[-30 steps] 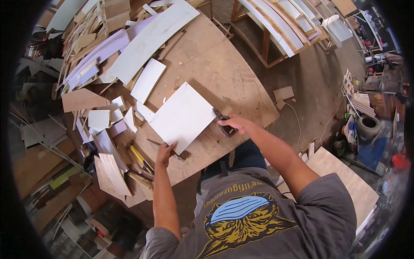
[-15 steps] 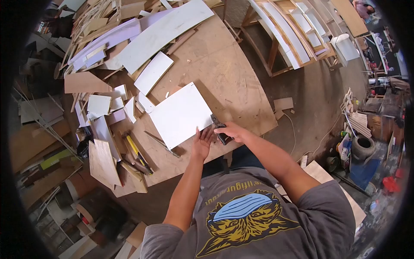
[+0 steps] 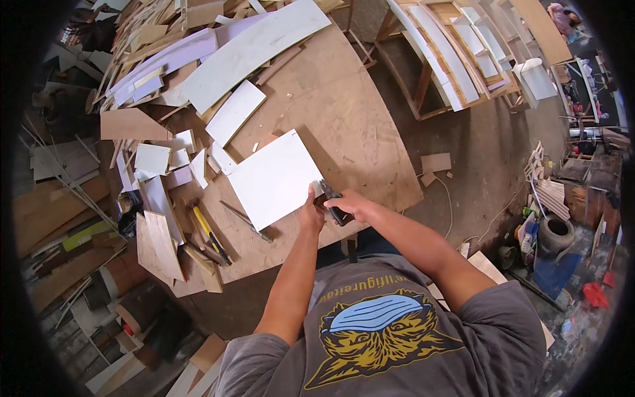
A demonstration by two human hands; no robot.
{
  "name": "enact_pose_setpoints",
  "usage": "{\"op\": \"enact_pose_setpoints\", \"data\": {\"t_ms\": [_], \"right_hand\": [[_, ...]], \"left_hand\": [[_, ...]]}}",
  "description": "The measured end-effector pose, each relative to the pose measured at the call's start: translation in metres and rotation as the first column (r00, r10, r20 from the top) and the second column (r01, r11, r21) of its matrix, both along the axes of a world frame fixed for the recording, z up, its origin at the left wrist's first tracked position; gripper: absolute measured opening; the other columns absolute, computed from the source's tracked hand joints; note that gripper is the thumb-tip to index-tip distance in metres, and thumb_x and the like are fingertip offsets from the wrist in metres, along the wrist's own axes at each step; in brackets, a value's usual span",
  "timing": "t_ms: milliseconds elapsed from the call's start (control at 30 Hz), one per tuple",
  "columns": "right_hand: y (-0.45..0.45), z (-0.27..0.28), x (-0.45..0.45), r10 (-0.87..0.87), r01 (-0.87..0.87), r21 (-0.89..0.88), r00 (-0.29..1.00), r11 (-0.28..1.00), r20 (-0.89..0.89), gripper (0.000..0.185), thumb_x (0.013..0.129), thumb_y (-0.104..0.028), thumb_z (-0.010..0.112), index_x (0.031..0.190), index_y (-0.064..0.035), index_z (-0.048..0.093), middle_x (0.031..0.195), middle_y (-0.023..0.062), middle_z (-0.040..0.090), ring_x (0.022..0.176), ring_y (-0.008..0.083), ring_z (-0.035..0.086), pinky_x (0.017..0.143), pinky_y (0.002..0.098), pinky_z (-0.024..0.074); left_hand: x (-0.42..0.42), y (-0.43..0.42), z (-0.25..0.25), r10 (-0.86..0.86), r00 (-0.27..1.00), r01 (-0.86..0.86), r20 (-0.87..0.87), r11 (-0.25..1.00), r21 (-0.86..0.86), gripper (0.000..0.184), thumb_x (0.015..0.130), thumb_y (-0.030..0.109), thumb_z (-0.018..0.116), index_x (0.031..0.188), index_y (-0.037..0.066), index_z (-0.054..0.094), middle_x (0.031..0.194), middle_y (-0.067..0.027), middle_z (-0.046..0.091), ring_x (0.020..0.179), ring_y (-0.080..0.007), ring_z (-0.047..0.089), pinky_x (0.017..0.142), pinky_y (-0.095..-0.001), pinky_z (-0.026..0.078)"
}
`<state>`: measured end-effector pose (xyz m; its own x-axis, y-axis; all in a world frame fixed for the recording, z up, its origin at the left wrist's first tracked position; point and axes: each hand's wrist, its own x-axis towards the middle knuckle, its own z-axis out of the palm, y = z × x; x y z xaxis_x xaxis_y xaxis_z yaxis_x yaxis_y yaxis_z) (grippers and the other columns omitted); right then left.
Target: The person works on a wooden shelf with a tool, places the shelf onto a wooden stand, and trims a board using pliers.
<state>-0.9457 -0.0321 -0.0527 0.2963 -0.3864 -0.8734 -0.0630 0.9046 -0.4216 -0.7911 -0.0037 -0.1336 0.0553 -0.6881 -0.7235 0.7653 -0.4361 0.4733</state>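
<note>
A white rectangular panel [image 3: 274,178] lies on the plywood table [image 3: 344,106]. My right hand [image 3: 352,204] is wrapped round dark-handled pliers [image 3: 334,200], whose jaws meet the panel's right corner. Right beside them, my left hand [image 3: 312,210] is closed at the panel's near edge, its thumb up by the corner; whether it pinches the panel or something small is hidden. A thin metal tool [image 3: 246,221] rests near the panel's lower left, and a hammer with a yellow-and-black handle [image 3: 210,235] lies farther left.
White and wooden offcuts [image 3: 153,159] are piled along the table's left side. A long white board [image 3: 258,53] lies at the back. Beyond the table's right edge stands a wooden frame [image 3: 450,59]. A cable [image 3: 451,198] and a tyre [image 3: 556,231] are on the floor at right.
My left hand has left the panel's lower-left corner and moved right, beside the pliers, where its fingers have closed. The view has shifted slightly. My right hand still holds the pliers.
</note>
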Motion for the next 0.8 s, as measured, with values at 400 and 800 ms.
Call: {"op": "enact_pose_setpoints", "data": {"t_ms": [400, 800], "right_hand": [[-0.003, -0.003, -0.015, 0.045, -0.064, 0.110, 0.985, 0.992, 0.168, 0.039, 0.099, -0.034, 0.066, 0.111, 0.0025, 0.063, 0.090, 0.0177, 0.074, 0.071, 0.0259, 0.074, 0.057, 0.0357, 0.0575], [-0.005, -0.021, -0.033, 0.156, -0.207, 0.098, 0.914, 0.974, 0.374, 0.046, 0.101, -0.044, 0.061, 0.116, -0.0009, 0.064, 0.103, 0.0190, 0.074, 0.088, 0.0278, 0.074, 0.069, 0.0417, 0.0607]], "left_hand": [[0.008, -0.001, -0.009, -0.031, 0.999, 0.032, -0.016, 0.996, 0.085, 0.039, 0.099, 0.030, 0.067, 0.127, 0.003, 0.058, 0.111, -0.0159, 0.068, 0.091, -0.0303, 0.069, 0.076, -0.0412, 0.056], [0.006, -0.002, 0.005, -0.060, 0.998, 0.062, -0.027, 0.995, 0.078, 0.040, 0.100, 0.036, 0.066, 0.124, 0.005, 0.060, 0.101, -0.0133, 0.069, 0.086, -0.0254, 0.067, 0.074, -0.0384, 0.054]]}}
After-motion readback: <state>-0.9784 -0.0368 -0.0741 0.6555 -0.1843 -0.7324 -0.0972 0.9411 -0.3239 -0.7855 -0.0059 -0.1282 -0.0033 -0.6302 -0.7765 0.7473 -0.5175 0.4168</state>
